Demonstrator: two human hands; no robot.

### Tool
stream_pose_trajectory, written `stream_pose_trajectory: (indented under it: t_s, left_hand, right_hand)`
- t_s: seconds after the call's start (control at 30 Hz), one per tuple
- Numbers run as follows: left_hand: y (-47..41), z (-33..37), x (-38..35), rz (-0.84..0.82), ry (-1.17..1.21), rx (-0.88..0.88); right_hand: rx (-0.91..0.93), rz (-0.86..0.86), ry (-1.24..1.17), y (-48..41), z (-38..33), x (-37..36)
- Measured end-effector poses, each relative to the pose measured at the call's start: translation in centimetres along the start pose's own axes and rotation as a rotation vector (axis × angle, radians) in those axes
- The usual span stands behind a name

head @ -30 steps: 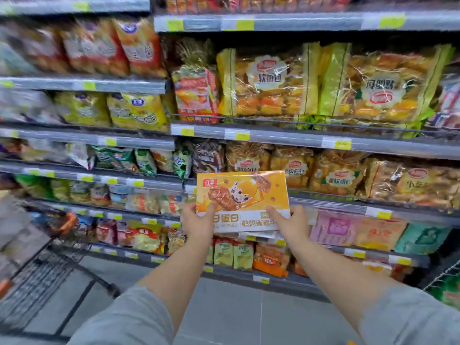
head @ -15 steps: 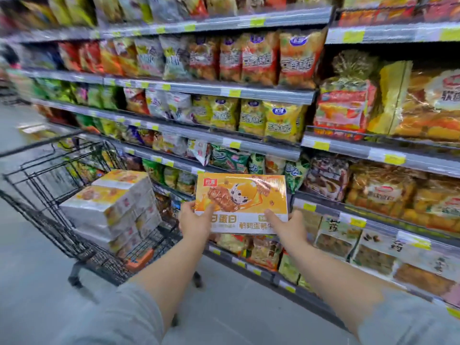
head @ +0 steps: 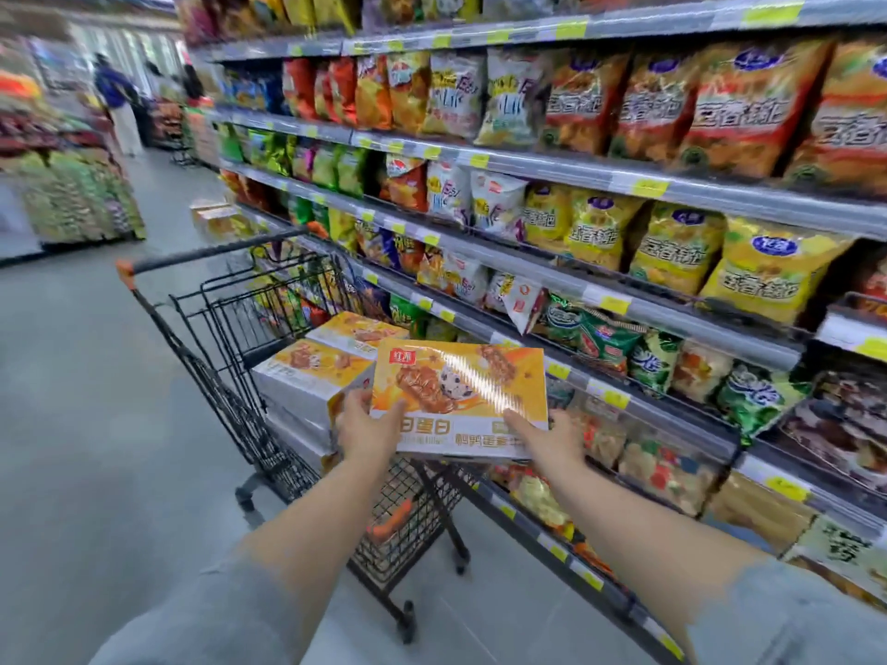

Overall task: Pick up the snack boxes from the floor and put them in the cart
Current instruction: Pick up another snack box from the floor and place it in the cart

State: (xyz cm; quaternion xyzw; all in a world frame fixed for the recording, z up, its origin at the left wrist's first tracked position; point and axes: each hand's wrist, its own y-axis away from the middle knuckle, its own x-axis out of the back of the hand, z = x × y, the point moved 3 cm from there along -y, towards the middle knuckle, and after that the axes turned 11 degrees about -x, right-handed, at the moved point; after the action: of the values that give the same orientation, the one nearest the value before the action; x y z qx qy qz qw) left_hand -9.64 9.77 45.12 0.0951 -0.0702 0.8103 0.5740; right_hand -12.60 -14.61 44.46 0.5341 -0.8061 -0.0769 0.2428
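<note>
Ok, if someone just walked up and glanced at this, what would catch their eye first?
The glossy orange snack box, held mid-frame by the left hand and right hand over the black wire cart. Matching boxes are stacked in the cart, and shelves of bright snack bags fill the right side.

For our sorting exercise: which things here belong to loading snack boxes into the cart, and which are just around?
Job: held snack box, left hand, right hand, cart, stacked boxes in it.
Just around: shelf snack bags, price tags, distant shoppers.
</note>
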Motion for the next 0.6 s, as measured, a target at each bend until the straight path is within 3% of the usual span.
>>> stream_pose_trajectory:
  t_s: [0.6]
  left_hand:
    - [-25.7,-3.6,4.1,0.067,-0.167,0.101]
  right_hand:
    - [-0.031,-0.067,0.125,-13.8,-11.5,-19.4]
